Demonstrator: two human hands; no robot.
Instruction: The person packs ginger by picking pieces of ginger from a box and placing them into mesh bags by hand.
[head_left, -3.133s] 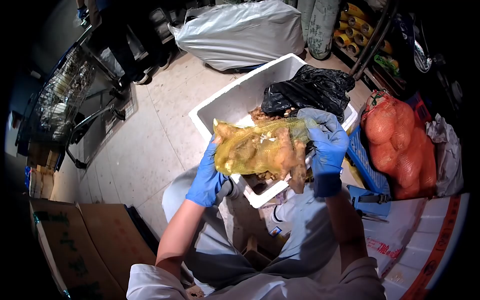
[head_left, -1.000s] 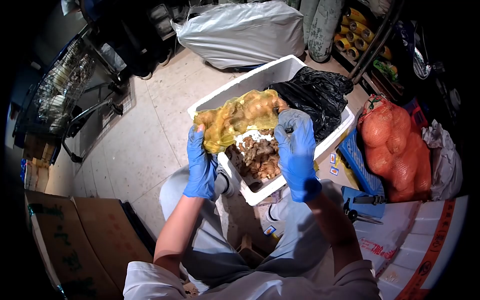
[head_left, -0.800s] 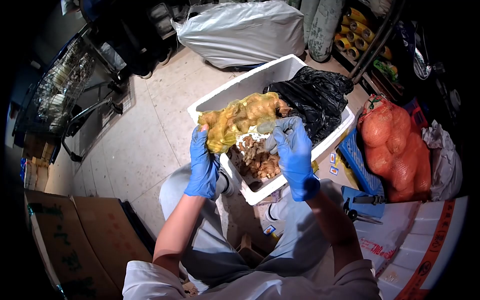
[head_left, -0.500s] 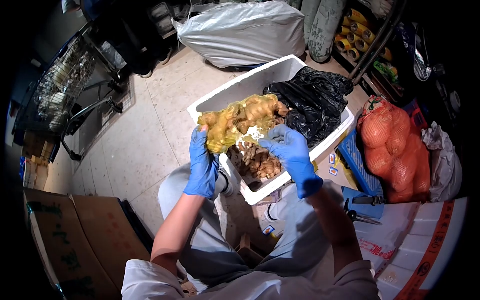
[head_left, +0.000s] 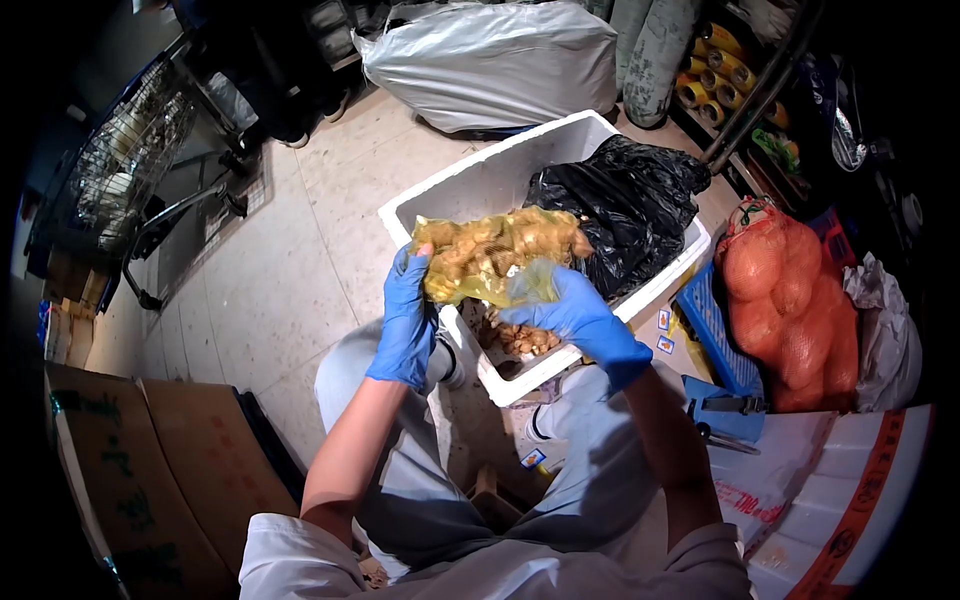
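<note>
Both my hands wear blue gloves and hold a yellow mesh bag [head_left: 500, 248] with ginger roots inside. My left hand [head_left: 405, 318] grips the bag's left end, its thumb over the mesh. Lower down, my right hand [head_left: 580, 318] has its fingers closed on the loose mesh at the bag's near edge; the fingertips are partly blurred. The bag hangs above a white foam box [head_left: 450, 190]. More ginger [head_left: 525, 338] lies in the near end of that box. A black plastic bag [head_left: 620, 205] fills its far right part.
An orange net sack [head_left: 780, 300] of round produce stands at right, beside a blue basket [head_left: 715, 325]. Cardboard boxes [head_left: 180, 470] are at lower left, a wire cart [head_left: 130, 170] at upper left. Behind the foam box lies a large silver-white sack [head_left: 490, 65]. A person's feet [head_left: 300, 138] show at the top left.
The mesh bag has tilted and its ginger now lies more level, slightly lower and to the right. My right hand has moved slightly down, its fingers swinging left along the mesh.
</note>
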